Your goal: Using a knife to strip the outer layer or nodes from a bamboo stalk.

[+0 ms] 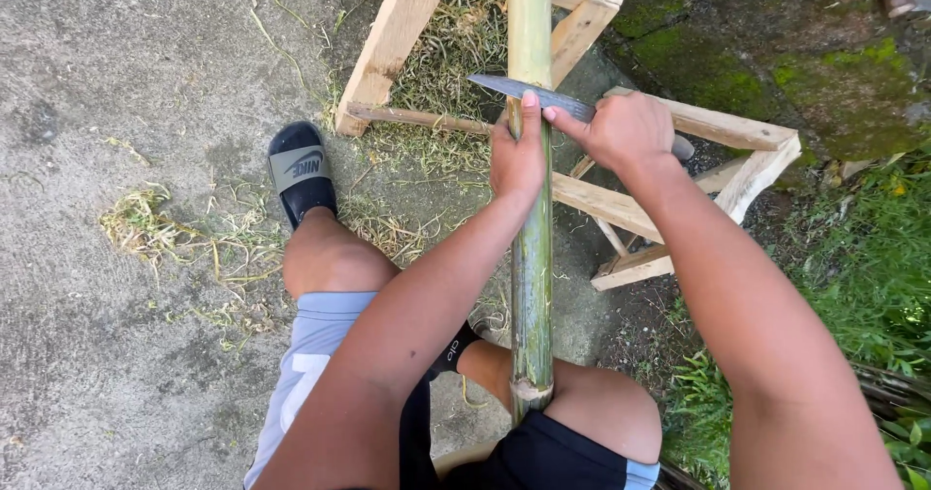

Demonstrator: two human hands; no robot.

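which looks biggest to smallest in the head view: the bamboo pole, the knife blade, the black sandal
1. bamboo pole, by far the longest
2. knife blade, partly hidden by the right hand
3. black sandal; close to the blade, so unsure

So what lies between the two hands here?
In the head view, the green bamboo pole runs between the left hand and right hand, with the knife blade laid across it.

Both hands forward, arms extended — left hand point(517, 157) wrapped, right hand point(628, 129) fisted.
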